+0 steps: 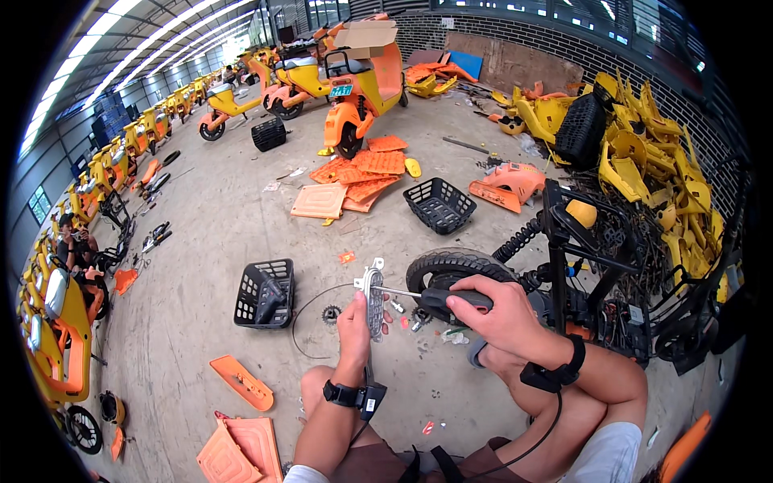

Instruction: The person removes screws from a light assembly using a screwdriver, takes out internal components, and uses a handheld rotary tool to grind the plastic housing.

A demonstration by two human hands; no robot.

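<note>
My left hand (354, 328) is closed round a silvery, elongated metal part (374, 302) with rounded ends and small tabs at its top; its exact kind I cannot make out. In my right hand (499, 310) is a screwdriver (437, 302) with a thick black handle. Its thin shaft points left and its tip meets the upper end of the metal part, or lies just beside it. Below them on the concrete lie a small toothed sprocket (331, 314) and a thin dark cable (296, 322) in a loose curve.
At left stands a black basket (264, 294) with a black power tool (272, 299) inside. A stripped scooter frame with its tyre (455, 262) is close on the right. Orange panels (366, 173), another black basket (440, 205) and piled yellow panels (636, 153) lie beyond. A seated person (74, 245) is far left.
</note>
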